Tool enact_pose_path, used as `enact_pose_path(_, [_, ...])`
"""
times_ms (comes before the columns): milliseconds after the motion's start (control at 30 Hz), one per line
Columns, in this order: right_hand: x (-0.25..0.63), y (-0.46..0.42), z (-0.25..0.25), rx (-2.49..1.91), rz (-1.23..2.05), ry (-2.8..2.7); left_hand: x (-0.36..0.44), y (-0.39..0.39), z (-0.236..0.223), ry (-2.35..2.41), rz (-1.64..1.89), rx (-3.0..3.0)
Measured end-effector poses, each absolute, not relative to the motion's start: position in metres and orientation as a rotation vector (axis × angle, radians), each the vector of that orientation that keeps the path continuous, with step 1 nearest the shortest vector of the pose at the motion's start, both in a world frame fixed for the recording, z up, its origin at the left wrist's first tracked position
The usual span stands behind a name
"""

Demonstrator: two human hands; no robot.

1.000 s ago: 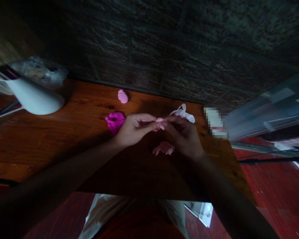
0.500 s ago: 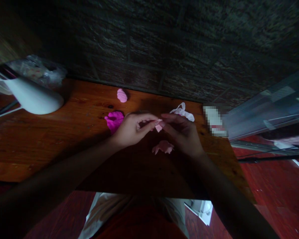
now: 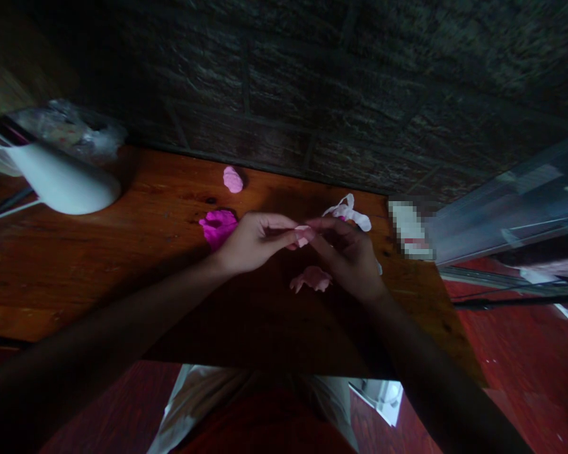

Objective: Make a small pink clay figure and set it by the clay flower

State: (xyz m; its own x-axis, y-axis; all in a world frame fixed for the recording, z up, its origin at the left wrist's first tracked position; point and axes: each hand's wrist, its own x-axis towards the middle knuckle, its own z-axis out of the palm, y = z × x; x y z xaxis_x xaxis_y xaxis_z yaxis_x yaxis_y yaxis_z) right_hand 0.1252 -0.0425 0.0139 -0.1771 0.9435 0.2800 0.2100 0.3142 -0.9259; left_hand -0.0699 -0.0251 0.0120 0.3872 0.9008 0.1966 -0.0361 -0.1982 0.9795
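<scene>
Between my two hands I hold a small pale pink piece [image 3: 303,236], thin and soft-looking, like clay or crepe paper. My left hand [image 3: 260,243] pinches its left side with thumb and forefinger. On its right side, my right hand [image 3: 348,252] grips it with thumb and fingertips. A larger crumpled light pink piece [image 3: 313,279] lies on the table just below the hands. Beside my left hand is a bright magenta crumpled piece [image 3: 216,227], partly hidden by it. A pink lump [image 3: 233,180] rests farther back.
White crinkled material [image 3: 357,217] lies behind my right hand. A blurred-out pale object [image 3: 411,230] is near the right edge of the wooden table [image 3: 99,265]. At left stand a white lamp-like object [image 3: 71,180] and clear plastic wrapping [image 3: 85,129]. A dark brick wall [image 3: 274,94] borders the back.
The pink piece between my fingers has folded or turned, so less of it hangs below the fingertips. Both hands stay in nearly the same place.
</scene>
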Motion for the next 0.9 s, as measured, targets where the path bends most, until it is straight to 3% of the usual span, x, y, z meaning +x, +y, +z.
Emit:
enact_pose_path(333, [0.1254,-0.0449,0.0195,-1.014,0.663,-1.732,-0.0635,-0.0308,0.0166,0.792,1.050,1.527])
enact_pose_path(667, [0.1219,-0.0460,0.0152,-1.048,0.988,-1.518,-0.0685,-0.0264,0.0117,0.745,0.941,1.535])
enact_pose_path(900, [0.1294,-0.0417,0.0176,-1.074,0.821,-1.601,-0.0676,-0.0299,0.0162,0.801,0.964,1.676])
